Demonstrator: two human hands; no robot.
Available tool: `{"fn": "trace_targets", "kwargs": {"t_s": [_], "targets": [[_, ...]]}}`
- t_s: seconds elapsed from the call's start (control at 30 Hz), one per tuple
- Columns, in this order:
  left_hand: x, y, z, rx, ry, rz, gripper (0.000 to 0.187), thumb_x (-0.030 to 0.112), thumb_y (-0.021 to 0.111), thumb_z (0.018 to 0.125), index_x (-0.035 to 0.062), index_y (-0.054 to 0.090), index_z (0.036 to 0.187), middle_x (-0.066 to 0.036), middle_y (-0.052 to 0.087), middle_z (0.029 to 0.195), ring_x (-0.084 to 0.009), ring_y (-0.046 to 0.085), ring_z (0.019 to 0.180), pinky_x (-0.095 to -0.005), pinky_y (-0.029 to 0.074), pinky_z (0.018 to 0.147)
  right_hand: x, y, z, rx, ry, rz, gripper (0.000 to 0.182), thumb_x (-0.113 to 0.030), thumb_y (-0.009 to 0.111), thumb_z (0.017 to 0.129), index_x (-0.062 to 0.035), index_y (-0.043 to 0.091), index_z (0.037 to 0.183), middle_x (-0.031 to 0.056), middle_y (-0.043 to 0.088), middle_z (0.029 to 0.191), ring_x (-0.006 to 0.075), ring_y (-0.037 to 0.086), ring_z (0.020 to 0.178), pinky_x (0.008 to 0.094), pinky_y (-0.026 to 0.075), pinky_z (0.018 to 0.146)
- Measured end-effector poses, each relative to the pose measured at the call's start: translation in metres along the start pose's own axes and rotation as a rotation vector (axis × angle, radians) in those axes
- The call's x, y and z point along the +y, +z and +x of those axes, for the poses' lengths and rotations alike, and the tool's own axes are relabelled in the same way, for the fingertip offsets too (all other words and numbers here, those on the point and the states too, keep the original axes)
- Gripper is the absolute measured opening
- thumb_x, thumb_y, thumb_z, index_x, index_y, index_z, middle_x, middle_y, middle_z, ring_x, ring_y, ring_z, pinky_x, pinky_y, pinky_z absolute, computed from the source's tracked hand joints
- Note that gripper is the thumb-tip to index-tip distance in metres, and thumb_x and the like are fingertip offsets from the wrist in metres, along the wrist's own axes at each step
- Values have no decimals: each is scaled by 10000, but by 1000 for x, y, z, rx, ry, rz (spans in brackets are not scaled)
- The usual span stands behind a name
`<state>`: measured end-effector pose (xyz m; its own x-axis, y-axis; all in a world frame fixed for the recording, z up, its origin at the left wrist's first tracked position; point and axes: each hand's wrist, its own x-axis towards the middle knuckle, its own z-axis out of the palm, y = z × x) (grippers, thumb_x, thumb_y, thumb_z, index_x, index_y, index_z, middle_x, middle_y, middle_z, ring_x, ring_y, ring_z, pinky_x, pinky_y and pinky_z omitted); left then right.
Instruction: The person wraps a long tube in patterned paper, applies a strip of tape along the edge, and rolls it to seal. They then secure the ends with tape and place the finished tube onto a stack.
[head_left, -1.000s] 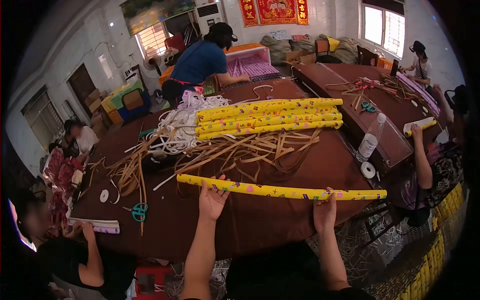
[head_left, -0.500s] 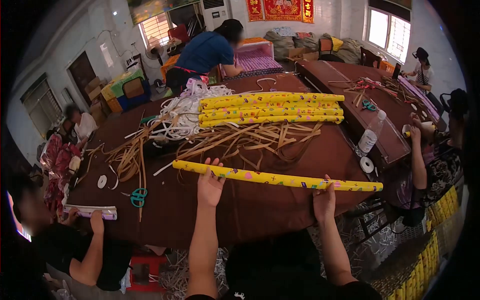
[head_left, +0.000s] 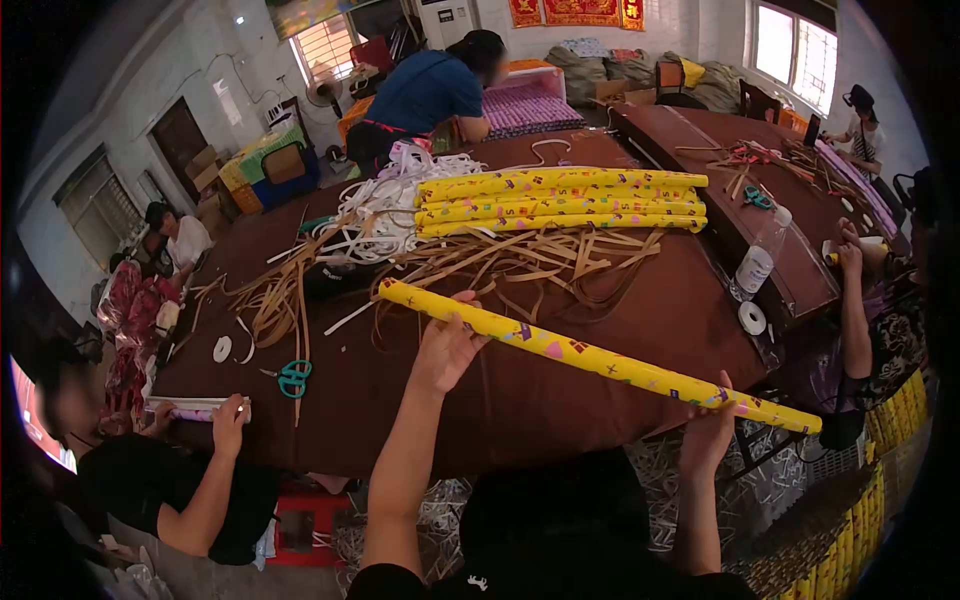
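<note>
I hold a long yellow roll of patterned wrapping paper (head_left: pixel 600 362) above the front of the brown-covered table (head_left: pixel 520 425). My left hand (head_left: pixel 447 355) is closed round it near its left end. Towards its other end, my right hand (head_left: pixel 708 437) grips it from below, with fingertips showing over the top edge. The roll slants, right end lower and past the table edge. Beyond it lie tan paper strips (head_left: pixel 480 270), and behind those a stack of similar yellow rolls (head_left: pixel 560 201).
White strips (head_left: pixel 400 200) heap left of the stack. Teal scissors (head_left: pixel 292 379) and a tape roll (head_left: pixel 222 349) lie left; a plastic bottle (head_left: pixel 760 262) and another tape roll (head_left: pixel 752 318) are right. Co-workers surround the tables, one at left handling a short roll (head_left: pixel 195 410).
The yellow roll has gone from nearly level to a clear slant, its right end lower and farther right. My right hand has moved right and down with it. The whole view has shifted slightly.
</note>
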<state>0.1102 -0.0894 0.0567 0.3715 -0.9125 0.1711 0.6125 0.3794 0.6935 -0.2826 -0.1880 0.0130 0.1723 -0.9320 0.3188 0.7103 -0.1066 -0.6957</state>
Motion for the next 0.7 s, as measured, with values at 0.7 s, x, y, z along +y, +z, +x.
{"fn": "trace_targets", "kwargs": {"t_s": [0.7], "targets": [[-35,173,-9,-631,-151,129,355,-37,639,879,33,460,1177,-109,594,1073,-226,582,1101,-437,453,1017,73,-100,-76,1051,648,352,435,-509,528,939,-87,559,1037,24,572,851,138,566,719,259,511,647]]}}
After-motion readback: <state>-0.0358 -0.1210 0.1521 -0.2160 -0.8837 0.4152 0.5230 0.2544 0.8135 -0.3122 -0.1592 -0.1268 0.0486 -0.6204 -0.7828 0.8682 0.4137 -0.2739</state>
